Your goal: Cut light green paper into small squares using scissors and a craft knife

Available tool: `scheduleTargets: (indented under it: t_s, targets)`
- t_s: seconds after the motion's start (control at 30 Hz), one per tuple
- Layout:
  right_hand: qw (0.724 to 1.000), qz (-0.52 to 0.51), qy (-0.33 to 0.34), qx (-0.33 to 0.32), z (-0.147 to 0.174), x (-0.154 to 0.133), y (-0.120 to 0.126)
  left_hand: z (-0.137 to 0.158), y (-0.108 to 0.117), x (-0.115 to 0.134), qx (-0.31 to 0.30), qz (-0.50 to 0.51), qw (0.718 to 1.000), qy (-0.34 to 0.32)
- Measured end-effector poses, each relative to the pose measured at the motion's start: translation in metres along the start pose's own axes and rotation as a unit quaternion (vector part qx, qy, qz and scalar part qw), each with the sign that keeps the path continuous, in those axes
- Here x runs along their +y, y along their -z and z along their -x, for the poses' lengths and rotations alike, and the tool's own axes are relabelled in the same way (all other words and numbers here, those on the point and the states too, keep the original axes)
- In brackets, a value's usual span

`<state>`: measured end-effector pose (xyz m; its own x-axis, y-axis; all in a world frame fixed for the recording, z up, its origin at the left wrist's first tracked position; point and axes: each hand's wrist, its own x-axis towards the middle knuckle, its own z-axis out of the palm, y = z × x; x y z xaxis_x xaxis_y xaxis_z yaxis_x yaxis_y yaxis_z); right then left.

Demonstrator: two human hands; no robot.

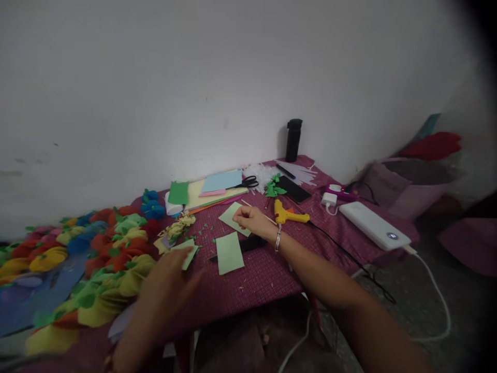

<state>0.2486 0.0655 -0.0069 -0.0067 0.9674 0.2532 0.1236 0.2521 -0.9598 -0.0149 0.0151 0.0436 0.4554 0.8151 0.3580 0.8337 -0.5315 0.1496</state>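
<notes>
My left hand (169, 280), blurred by motion, reaches over a light green paper piece (190, 257) at the left. Its thumb is spread away from the fingers, and I see nothing gripped in it. My right hand (254, 221), with a bracelet at the wrist, is above another light green paper piece (229, 215). Its thumb and fingertips are pinched together; what they hold, if anything, is too small to make out. Between the hands a light green paper rectangle (230, 254) lies flat, partly over a dark flat item (253, 243). A thin stick (248, 203) lies beside my right hand.
Colourful paper flowers (116, 251) crowd the left. Coloured sheets (221, 181) and black scissors (248, 182) lie behind. To the right are a yellow glue gun (289, 213) with its cord, a phone (294, 189), a white power bank (373, 225) and a black bottle (293, 140).
</notes>
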Motion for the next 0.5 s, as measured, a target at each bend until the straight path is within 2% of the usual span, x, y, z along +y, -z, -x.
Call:
scheduleTargets:
  t_s: [0.03, 0.1, 0.17, 0.23, 0.37, 0.43, 0.5]
  targets:
    - [1.0, -0.005, -0.001, -0.001, 0.0, -0.001, 0.0, 0.001, -0.012, 0.014, -0.056, 0.023, 0.996, -0.063]
    - [1.0, -0.01, -0.006, -0.001, 0.0, -0.003, 0.0, -0.002, -0.037, 0.038, -0.132, 0.034, 0.982, -0.131]
    - [1.0, -0.006, -0.008, 0.001, -0.001, -0.003, 0.001, -0.008, -0.058, 0.053, -0.167, 0.021, 0.974, -0.149]
    - [1.0, 0.002, -0.003, -0.002, -0.002, -0.001, 0.002, -0.017, -0.07, 0.056, -0.184, 0.002, 0.972, -0.148]
    - [0.999, 0.005, -0.014, -0.029, -0.003, 0.0, 0.004, -0.043, -0.065, 0.045, -0.217, -0.009, 0.966, -0.139]
    - [0.998, 0.003, -0.04, -0.053, -0.002, -0.002, 0.005, -0.059, -0.052, 0.039, -0.176, -0.025, 0.977, -0.114]
    - [0.997, -0.005, -0.045, -0.069, 0.0, -0.005, 0.006, -0.072, -0.04, 0.036, -0.057, -0.059, 0.993, -0.082]
